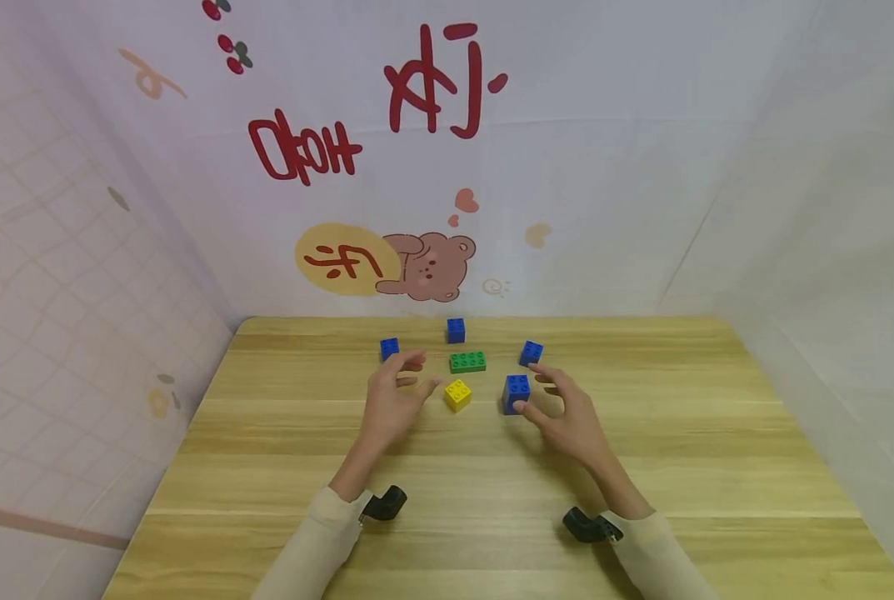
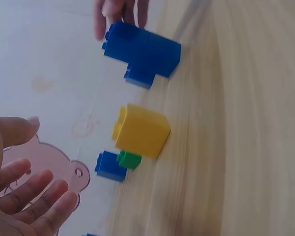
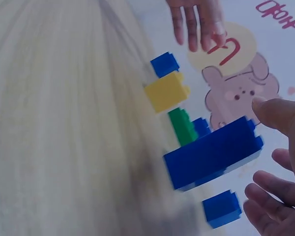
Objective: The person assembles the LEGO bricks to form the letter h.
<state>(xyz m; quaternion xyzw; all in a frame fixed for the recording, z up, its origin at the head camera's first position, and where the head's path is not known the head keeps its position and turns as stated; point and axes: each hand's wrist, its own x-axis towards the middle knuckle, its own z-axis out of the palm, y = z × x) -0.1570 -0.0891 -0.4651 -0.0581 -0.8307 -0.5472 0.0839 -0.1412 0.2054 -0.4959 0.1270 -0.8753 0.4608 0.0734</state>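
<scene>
My right hand [image 1: 572,421] is beside a stack of two blue bricks [image 1: 516,395], its fingers spread apart. In the right wrist view the thumb [image 3: 278,114] is close to the studs at the top of the blue stack [image 3: 211,155]. My left hand [image 1: 392,402] hovers to the left of a yellow brick [image 1: 457,395], holding nothing, with fingers loosely bent. A flat green brick [image 1: 467,362] lies behind the yellow one. In the left wrist view the blue stack [image 2: 142,46] stands upright beyond the yellow brick [image 2: 142,129].
Single blue bricks stand around the group: one at the left [image 1: 390,348], one at the back [image 1: 456,331] and one at the right [image 1: 531,353]. The wooden table [image 1: 476,517] meets a white printed cloth [image 1: 604,167] behind and at both sides.
</scene>
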